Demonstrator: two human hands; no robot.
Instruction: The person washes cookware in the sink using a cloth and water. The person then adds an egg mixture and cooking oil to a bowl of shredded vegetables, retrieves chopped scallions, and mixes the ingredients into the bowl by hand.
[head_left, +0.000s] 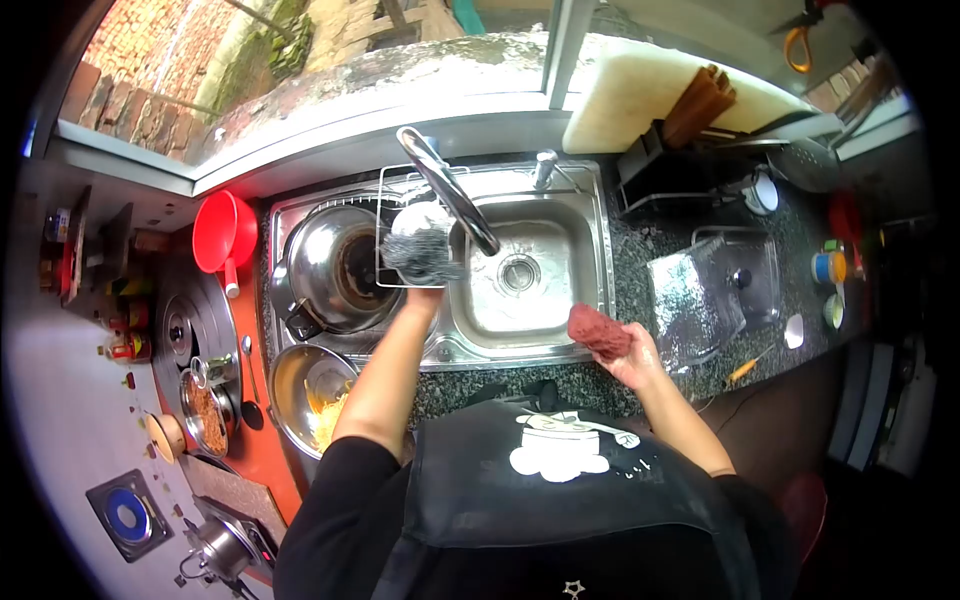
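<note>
My right hand (638, 358) is closed around a reddish-brown lump (600, 332) with a rough surface, beside the sink's front right corner. What the lump is made of, I cannot make out. My left hand (424, 300) reaches to a wire rack (379, 235) at the left side of the sink basin (550, 235). A grey, streaky, blurred thing (420, 255) lies right at its fingers and hides them. Below the curved faucet (450, 190), the basin shows its drain. Left of the rack, a large steel pot (320, 250) sits on the drainboard.
A steel bowl with yellow shreds (285, 385) stands front left, near a red ladle-like pan (225, 232). To the right are a clear lidded tray (700, 290) and a yellow-handled tool (741, 373). A knife block (655, 165) and a white cutting board (625, 100) stand behind.
</note>
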